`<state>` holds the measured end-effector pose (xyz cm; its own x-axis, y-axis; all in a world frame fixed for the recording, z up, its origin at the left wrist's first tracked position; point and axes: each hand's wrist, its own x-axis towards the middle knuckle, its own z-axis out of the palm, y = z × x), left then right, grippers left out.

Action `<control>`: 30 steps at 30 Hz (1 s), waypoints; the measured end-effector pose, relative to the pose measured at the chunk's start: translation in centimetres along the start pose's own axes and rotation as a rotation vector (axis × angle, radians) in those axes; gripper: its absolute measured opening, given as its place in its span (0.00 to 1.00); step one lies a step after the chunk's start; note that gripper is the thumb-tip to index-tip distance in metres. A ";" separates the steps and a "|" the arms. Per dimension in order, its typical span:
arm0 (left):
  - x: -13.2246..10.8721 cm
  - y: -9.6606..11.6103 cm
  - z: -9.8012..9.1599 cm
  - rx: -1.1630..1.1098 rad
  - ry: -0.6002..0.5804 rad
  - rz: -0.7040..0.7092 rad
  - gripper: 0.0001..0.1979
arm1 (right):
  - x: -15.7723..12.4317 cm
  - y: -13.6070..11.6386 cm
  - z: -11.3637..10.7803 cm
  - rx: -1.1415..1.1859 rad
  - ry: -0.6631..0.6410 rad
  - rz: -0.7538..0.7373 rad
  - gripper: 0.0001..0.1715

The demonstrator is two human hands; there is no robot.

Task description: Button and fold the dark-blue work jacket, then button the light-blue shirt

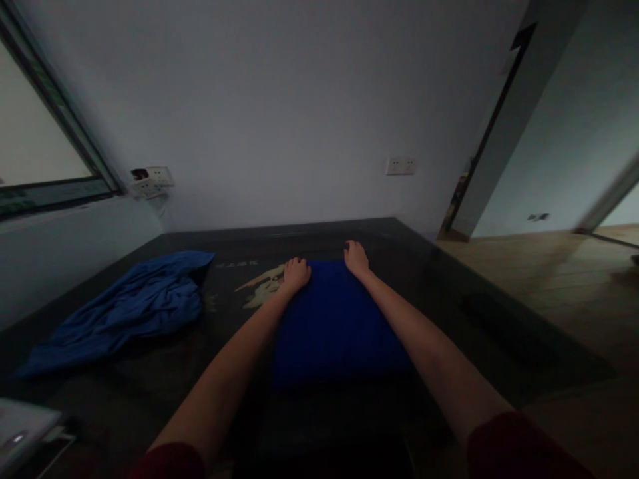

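A bright blue cloth (339,326), folded into a flat, roughly rectangular shape, lies on the dark table in front of me. At its far left corner my left hand (297,273) is closed, with bent fingers on the cloth's edge. My right hand (356,259) is at the far right corner, its fingers curled round the edge; the fingertips are partly hidden. Both forearms stretch along the sides of the cloth. Further left, a crumpled blue fabric piece (144,299) lies loosely heaped, apart from my hands.
The dark table (279,243) meets the wall at the back and bears a pale printed pattern (264,286). A whitish object (22,426) is at the near left. A dark, flat item (504,326) lies on the right side. Wall sockets (401,165) are above the table.
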<state>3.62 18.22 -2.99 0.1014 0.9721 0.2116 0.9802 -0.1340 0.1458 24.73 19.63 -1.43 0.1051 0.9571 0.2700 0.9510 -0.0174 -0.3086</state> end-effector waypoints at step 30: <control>-1.3 -1.1 3.5 -0.004 -0.102 -0.121 0.32 | -2.2 5.0 3.3 -0.038 -0.319 -0.160 0.43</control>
<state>2.97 17.79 -6.83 -0.0003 0.9957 0.0929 0.9856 -0.0154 0.1683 28.31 18.43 -6.56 -0.1366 0.9906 0.0118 0.9590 0.1352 -0.2493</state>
